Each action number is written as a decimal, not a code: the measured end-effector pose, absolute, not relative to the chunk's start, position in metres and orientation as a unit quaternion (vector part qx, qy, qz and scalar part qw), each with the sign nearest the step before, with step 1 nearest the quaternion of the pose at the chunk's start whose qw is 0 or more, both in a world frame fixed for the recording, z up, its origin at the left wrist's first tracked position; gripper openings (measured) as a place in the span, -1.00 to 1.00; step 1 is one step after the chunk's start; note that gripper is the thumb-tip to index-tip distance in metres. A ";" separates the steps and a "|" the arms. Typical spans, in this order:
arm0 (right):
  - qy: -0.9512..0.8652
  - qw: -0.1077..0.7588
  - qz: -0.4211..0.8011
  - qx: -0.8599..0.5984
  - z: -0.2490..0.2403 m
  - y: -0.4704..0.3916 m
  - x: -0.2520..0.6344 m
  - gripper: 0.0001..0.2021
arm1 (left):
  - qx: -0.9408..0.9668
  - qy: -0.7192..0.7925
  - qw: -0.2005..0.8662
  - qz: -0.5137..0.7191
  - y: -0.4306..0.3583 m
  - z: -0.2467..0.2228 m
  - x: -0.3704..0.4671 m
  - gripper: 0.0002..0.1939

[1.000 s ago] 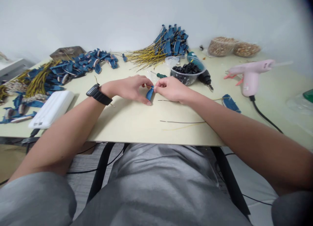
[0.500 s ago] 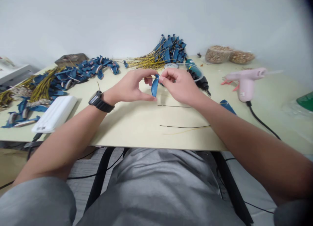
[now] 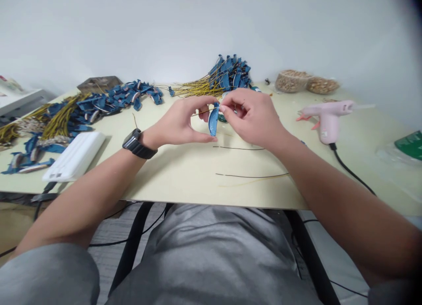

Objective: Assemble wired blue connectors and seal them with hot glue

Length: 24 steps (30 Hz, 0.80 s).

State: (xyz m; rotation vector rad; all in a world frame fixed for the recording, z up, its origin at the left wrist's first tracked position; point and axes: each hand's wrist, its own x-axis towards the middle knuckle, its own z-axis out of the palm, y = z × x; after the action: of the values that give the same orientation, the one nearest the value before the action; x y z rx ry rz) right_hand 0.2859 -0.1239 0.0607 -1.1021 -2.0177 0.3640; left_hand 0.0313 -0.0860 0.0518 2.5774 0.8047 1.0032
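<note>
A small curved blue piece is held upright between the thumb and fingers of my left hand, above the table. A thin yellowish stem runs from near its top toward my left palm. My right hand pinches at the top of the piece with thumb and index finger, its other fingers curled; the fingertips hide what exactly they grip. Below my hands, two thin dark wires and a pale yellow strand lie on the table.
Bundled blue pieces on yellow stems lie at the back; more blue pieces spread left, near a white power bank. At right are a pink glue gun, tubs of tan bits and a green-lidded container.
The view has shifted slightly. The blue piece has turned a little and sits slightly farther right, still between my hands. My right hand now covers more of the green tool behind it.
</note>
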 end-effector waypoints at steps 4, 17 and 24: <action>-0.802 0.401 0.140 -0.421 0.059 -0.121 0.288 -0.89 | 0.888 0.271 0.135 0.348 -0.087 0.050 0.033 -0.01; -0.772 0.414 0.214 -0.433 0.059 -0.116 0.285 -0.77 | 0.889 0.278 0.071 0.356 -0.087 0.042 0.039 0.07; -0.760 0.422 0.245 -0.430 0.058 -0.116 0.283 -0.75 | 0.884 0.282 0.086 0.362 -0.090 0.039 0.042 0.06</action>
State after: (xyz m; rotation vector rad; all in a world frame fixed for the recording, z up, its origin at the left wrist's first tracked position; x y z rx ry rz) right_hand 0.2831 -0.1161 0.0577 -1.0759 -1.9027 0.6145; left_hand 0.0419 -0.0897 0.0388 2.6362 0.8399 1.0785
